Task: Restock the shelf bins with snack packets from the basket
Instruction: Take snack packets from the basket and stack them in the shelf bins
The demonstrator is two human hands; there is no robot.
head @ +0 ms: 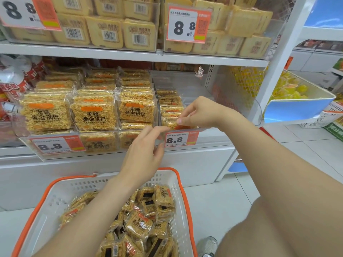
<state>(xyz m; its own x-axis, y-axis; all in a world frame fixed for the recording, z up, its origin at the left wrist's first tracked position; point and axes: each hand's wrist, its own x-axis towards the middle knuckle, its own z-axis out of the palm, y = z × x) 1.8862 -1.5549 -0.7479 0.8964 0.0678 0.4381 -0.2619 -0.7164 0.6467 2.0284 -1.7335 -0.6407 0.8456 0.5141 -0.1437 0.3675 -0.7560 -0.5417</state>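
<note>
right hand (198, 112): grip pinches one snack packet (171, 124) at the front of the clear bin (185, 78) | left hand (144, 151): at 7 o'clock of it, fingers half-curled by the bin's front edge, grip holding or not I cannot tell | basket (55, 201) with loose packets (141, 225): 6 o'clock

— Anything legible up top?
— "8.8" in bold black on the upper right price tag (188, 25); a cropped "8 8" on the far-left tag (27, 12). Small print on both too blurred.
— And lower down?
— "8.8" twice more, on the lower left tag (55, 145) and the lower middle tag (181, 139).
— On the goods?
— "无糖 黄金锅巴" in black on the front-row packets (93, 116), and again on one basket packet (139, 224) inside the basket (61, 197). Barcodes on the top-shelf packets (108, 34), digits unreadable.
</note>
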